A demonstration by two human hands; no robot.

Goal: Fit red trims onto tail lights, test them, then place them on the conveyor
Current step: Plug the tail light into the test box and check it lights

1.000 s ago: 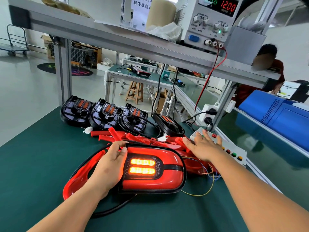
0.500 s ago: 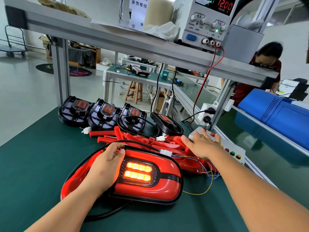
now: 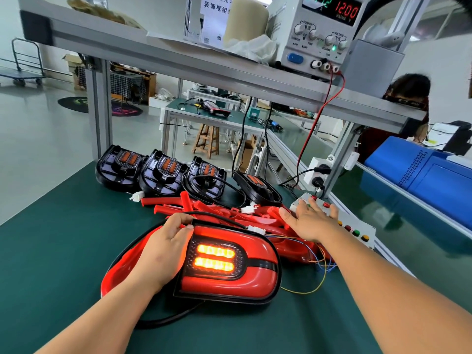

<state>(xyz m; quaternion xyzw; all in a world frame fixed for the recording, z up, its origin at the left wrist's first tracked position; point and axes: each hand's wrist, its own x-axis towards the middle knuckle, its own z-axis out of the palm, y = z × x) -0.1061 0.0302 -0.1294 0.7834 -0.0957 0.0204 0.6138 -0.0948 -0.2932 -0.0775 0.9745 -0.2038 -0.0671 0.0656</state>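
- The glossy red plastic tail light (image 3: 229,286), with a black centre panel and two glowing orange bars, lies on the green-matted table (image 3: 63,251) directly in front of the person, partly over a loose red trim.
- Its left edge is grasped by the left hand (image 3: 163,249), with the thumb laid on the upper rim.
- The right hand (image 3: 309,221) is laid flat, fingers spread and released, on the white push-button control box (image 3: 357,226). Which button is pressed cannot be told.
- On the pale bench power supply (image 3: 296,34) on the shelf, "12.00" is shown in red digits above "VOLTAGE V". "CURRENT", "COARSE" and "FINE" are printed at the knobs. The green readout is too blurred to read.
- Chinese characters, among them "装饰框组", are printed on a white paper sign (image 3: 214,11) beside it.
- A heap of red plastic trims (image 3: 204,208) is piled behind the lamp, and four black lamp housings (image 3: 163,172) are lined up beyond.
- Compared with one second ago, the bars are still lit, the voltage is unchanged at 12.00, and both hands are kept where they were.
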